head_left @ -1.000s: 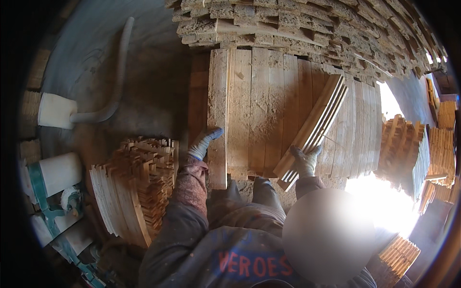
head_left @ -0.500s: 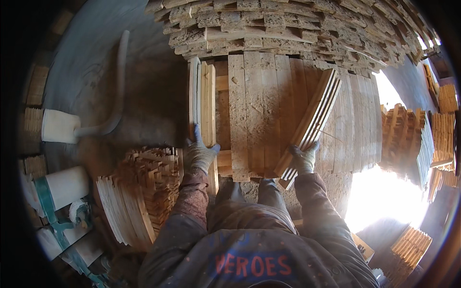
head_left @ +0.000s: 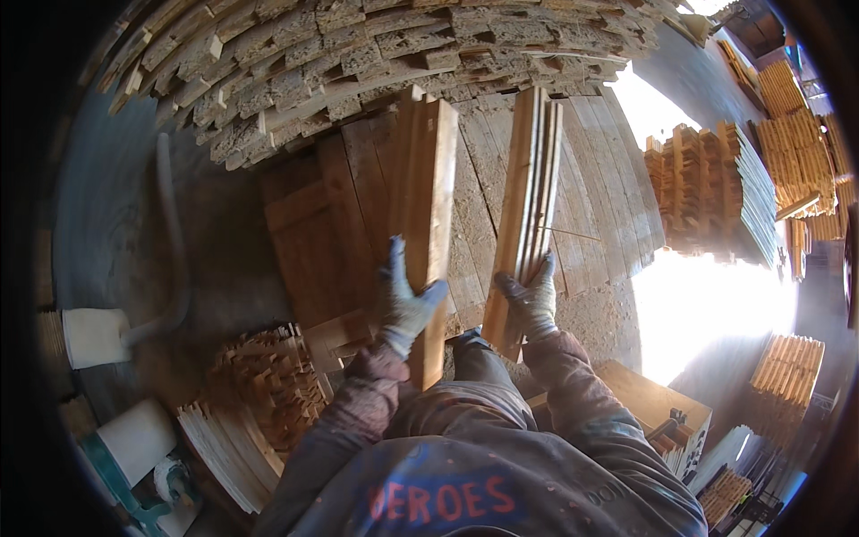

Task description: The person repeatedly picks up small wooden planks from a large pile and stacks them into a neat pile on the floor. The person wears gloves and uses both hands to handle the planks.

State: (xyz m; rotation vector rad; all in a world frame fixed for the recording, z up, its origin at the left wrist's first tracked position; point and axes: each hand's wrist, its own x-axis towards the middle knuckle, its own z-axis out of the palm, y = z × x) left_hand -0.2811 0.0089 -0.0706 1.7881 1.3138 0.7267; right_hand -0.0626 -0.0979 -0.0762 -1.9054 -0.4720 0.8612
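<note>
Both of my hands wear pale work gloves with blue-grey fingertips. My left hand (head_left: 407, 302) is closed round the near part of some long wooden boards (head_left: 438, 170), its thumb across the side. To the right, my right hand (head_left: 531, 301) grips a narrow bundle of wooden boards (head_left: 528, 170), with dark gaps between them. The two bundles point away from me, side by side with a gap between. Beneath them lies a layer of flat planks (head_left: 586, 179) strewn with sawdust. How many boards the left hand holds is not plain.
A tall stack of rough-edged lumber (head_left: 358, 67) rises at the far side. Cut wood pieces (head_left: 268, 376) are piled at the near left, by a white pipe (head_left: 170, 233). Stacked boards (head_left: 707, 183) and bright sunlight lie to the right, with a wooden box (head_left: 658, 403) nearer me.
My left hand has brought its boards from the left edge of the planks rightward, closer to the right bundle. That bundle now points more straight ahead. The view has swung right.
</note>
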